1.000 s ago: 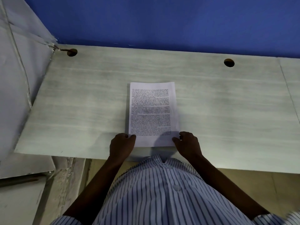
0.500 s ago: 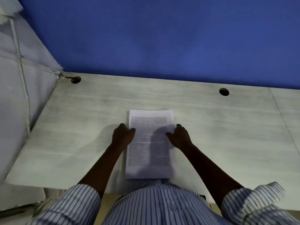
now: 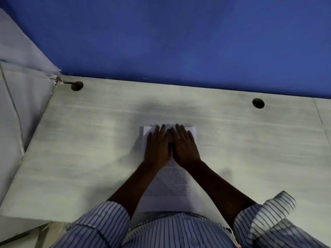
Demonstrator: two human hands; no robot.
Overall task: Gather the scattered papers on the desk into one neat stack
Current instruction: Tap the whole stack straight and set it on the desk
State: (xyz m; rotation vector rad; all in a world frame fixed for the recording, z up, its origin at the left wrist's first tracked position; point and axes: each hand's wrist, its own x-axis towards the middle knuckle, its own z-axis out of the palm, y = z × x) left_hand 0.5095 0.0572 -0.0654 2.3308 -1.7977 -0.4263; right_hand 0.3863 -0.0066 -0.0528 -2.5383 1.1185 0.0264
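A stack of white printed papers [image 3: 170, 187] lies squared up in the middle of the pale wooden desk [image 3: 89, 149], its near edge by the desk's front. My left hand [image 3: 157, 145] and my right hand [image 3: 184, 145] rest flat, side by side, on the far half of the top sheet, fingers stretched toward its far edge. Both palms press down and hold nothing. The hands and forearms hide much of the printed text.
A blue wall [image 3: 179, 42] rises right behind the desk. Two round cable holes are cut in the desktop, one at the back left [image 3: 77, 86] and one at the back right [image 3: 258, 103]. A grey panel [image 3: 16, 104] borders the desk's left side.
Both hands left the stack's side edges, slid forward and inward, and now lie flat together on the far half of the top sheet. The camera tilted up, showing more wall.
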